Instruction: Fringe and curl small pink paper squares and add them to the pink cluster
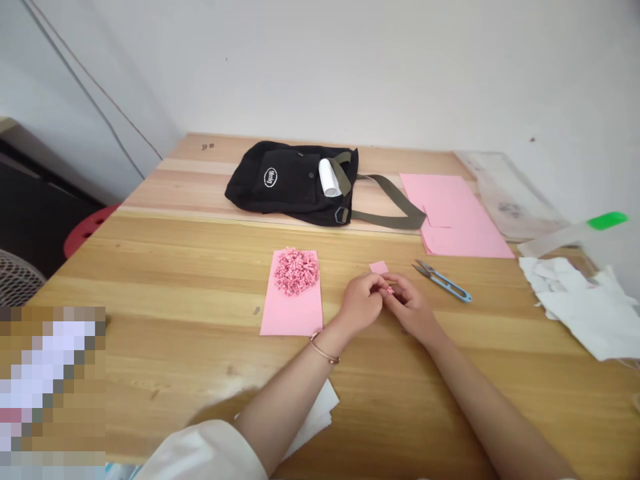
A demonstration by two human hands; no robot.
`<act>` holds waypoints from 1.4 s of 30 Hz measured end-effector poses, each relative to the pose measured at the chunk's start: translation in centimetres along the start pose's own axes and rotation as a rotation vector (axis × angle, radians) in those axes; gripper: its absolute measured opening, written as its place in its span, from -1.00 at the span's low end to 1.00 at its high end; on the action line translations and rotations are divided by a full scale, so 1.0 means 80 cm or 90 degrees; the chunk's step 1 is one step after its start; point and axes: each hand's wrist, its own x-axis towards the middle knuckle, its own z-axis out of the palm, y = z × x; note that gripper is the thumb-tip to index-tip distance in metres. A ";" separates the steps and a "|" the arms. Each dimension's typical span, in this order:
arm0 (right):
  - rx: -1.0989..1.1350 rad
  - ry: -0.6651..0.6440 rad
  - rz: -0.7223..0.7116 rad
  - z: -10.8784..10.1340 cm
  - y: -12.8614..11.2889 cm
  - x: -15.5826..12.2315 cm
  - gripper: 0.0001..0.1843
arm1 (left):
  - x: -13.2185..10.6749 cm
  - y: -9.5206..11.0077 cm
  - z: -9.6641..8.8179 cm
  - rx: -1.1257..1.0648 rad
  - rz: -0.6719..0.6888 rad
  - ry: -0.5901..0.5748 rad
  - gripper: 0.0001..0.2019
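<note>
This is a plain room set up for paper craft, more a home corner or small workroom than a shop. A wooden bench (175, 280) stands against a bare white wall (350, 60). On it lie pink paper sheets (460, 220), thread snips (443, 280), a heap of rolled pink pieces (296, 270), white scraps (580, 300) and a black shoulder bag (290, 183). A red stool (85, 230) stands alongside. The left hand (363, 303) and right hand (413, 307) pinch a small pink paper bit (389, 289).
</note>
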 end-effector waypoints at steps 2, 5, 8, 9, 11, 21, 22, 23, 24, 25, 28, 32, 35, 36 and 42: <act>0.004 -0.001 0.003 0.000 0.001 -0.001 -0.67 | 0.000 0.000 0.000 0.001 -0.001 -0.003 -0.87; 0.005 -0.001 0.004 0.000 0.002 -0.001 -0.68 | -0.001 0.002 0.000 0.002 -0.006 -0.003 -0.86; 0.006 0.001 0.002 0.000 0.000 -0.001 -0.69 | 0.000 0.002 0.000 0.015 -0.008 0.001 -0.85; 0.006 0.002 0.001 0.000 0.000 -0.001 -0.69 | 0.000 0.002 0.000 0.021 -0.007 0.001 -0.84; 0.007 0.004 -0.003 0.001 -0.001 0.000 -0.69 | 0.000 0.002 0.000 0.030 -0.001 -0.001 -0.84; -0.004 0.006 -0.018 0.001 0.000 0.000 -0.72 | -0.001 0.003 0.000 0.077 0.015 0.000 -0.82; -0.003 0.008 -0.019 0.001 0.000 0.000 -0.73 | -0.001 0.003 0.000 0.079 0.017 -0.001 -0.81; -0.002 0.009 -0.019 0.001 0.001 0.000 -0.73 | -0.001 0.003 0.000 0.080 0.020 -0.002 -0.82; -0.003 0.010 -0.018 0.001 0.001 0.000 -0.73 | 0.000 0.002 -0.001 0.081 0.024 -0.002 -0.82; -0.003 0.011 -0.018 0.001 0.001 0.000 -0.73 | 0.000 0.002 -0.001 0.080 0.026 -0.002 -0.82; -0.005 0.015 -0.020 0.001 0.001 0.001 -0.73 | 0.000 0.001 -0.001 0.078 0.029 0.000 -0.83; 0.000 0.014 -0.020 0.000 -0.001 0.001 -0.73 | 0.000 0.000 0.000 0.076 0.032 -0.005 -0.83; -0.002 0.007 -0.016 0.000 -0.001 0.000 -0.73 | 0.000 0.000 0.000 0.080 0.035 -0.007 -0.83; -0.002 0.005 -0.015 0.000 0.000 0.000 -0.73 | 0.000 0.000 0.000 0.081 0.036 -0.007 -0.83; 0.010 0.001 -0.013 0.000 -0.001 0.000 -0.73 | 0.000 0.001 -0.001 0.095 0.039 -0.006 -0.82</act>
